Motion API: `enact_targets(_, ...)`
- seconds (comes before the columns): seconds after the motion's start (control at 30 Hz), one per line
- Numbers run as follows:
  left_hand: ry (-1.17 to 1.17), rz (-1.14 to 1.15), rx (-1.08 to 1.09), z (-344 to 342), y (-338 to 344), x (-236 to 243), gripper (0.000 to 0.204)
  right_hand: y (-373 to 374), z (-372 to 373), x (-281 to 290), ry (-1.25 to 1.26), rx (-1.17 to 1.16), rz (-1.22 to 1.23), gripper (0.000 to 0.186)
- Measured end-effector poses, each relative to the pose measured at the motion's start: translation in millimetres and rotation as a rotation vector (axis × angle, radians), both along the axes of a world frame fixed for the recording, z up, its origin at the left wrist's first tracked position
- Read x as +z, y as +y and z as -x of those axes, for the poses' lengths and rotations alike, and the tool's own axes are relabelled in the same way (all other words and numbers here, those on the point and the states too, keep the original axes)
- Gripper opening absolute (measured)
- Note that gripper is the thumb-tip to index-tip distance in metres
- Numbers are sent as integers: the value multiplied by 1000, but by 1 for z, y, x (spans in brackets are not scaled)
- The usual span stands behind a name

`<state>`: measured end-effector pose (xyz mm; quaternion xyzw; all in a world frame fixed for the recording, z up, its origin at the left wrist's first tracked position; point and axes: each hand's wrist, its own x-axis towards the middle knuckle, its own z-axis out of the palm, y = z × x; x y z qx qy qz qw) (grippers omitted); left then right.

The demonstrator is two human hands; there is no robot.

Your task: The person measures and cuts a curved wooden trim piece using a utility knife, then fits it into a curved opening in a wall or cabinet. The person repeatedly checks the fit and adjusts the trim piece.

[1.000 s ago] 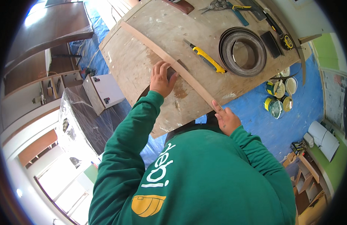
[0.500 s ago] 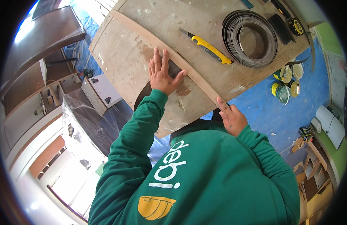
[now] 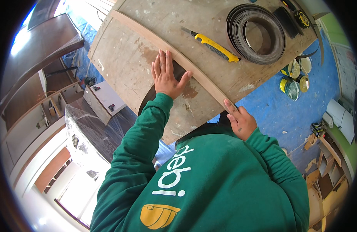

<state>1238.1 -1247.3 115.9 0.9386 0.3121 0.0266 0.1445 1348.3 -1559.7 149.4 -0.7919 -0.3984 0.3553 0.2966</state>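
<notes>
A long, narrow wooden strip (image 3: 147,36) lies aslant across the worn plywood tabletop (image 3: 120,54). My left hand (image 3: 168,79) presses flat beside it, fingers stretched and thumb spread toward the strip's edge. Under that hand is a dark brown band (image 3: 178,70), partly covered by my palm and curving out by my sleeve. At the strip's near end, my right hand (image 3: 241,120) grips it, index finger laid along the top and the other fingers bent round the side. Beyond the strip rest a yellow utility knife (image 3: 215,46), blade out, and a coil of dark edging band (image 3: 277,38).
A black block (image 3: 285,21) and a tape measure (image 3: 302,18) sit at the table's far right. Paint buckets (image 3: 292,88) stand on blue floor sheeting (image 3: 263,112). Plastic-wrapped furniture (image 3: 89,131) is at left, wood offcuts (image 3: 329,154) at lower right.
The whole view has shifted slightly, with the far tabletop things a little higher in the picture. Both hands keep practically the same places on the strip and the band.
</notes>
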Motion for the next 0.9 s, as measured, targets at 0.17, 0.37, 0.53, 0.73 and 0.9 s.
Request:
enact_targets(0.17,13,1,1,0,0,0,102,0,1,-2,8,-7,-11,70)
enact_targets(0.37,25,-5,5,0,0,-1,103,-1,-2,-3,10,6,25,70)
enact_targets(0.53,21,-1,3,-1,0,0,103,1,-3,-3,9,2,29,70)
enact_targets(0.73,20,-1,4,-1,0,1,103,1,-2,-3,4,-4,25,70)
enact_targets(0.9,15,-10,1,-2,0,0,103,1,-2,-3,7,0,37,70)
